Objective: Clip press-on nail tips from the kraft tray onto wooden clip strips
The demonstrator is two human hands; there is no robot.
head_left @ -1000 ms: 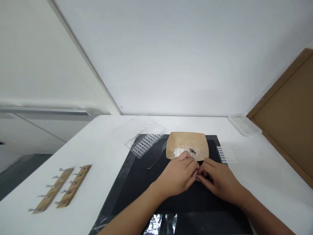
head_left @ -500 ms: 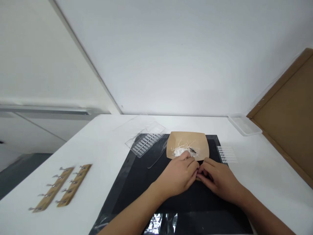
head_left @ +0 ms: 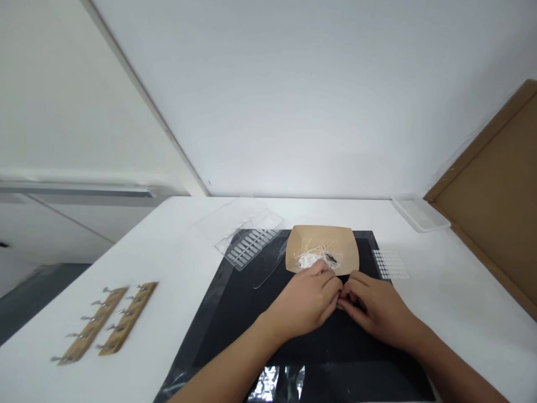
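Note:
My left hand (head_left: 310,296) and my right hand (head_left: 373,305) meet fingertip to fingertip over a black mat (head_left: 235,336). Both are closed, with thumbs and fingers pinched together. Only a sliver of something tan shows beneath the fingertips; what it is, the hands hide. Just beyond them stands a brown paper tray (head_left: 322,235), partly covered by the left knuckles. Inside lie thin pale sticks (head_left: 321,249), crumpled white scraps (head_left: 308,259) and a small dark piece (head_left: 331,258).
A clear plastic sheet of nail-shaped pieces (head_left: 251,246) lies at the mat's far left corner, near a thin curved strand (head_left: 271,274). White dots on a sheet (head_left: 390,264) lie right. Two wooden strips with metal clips (head_left: 130,319), a clear plastic tray (head_left: 422,215) and a cardboard box (head_left: 495,190) flank the mat.
Almost nothing differs. Both hands keep the same pinched pose at the same spot, with only a very slight shift of the fingers.

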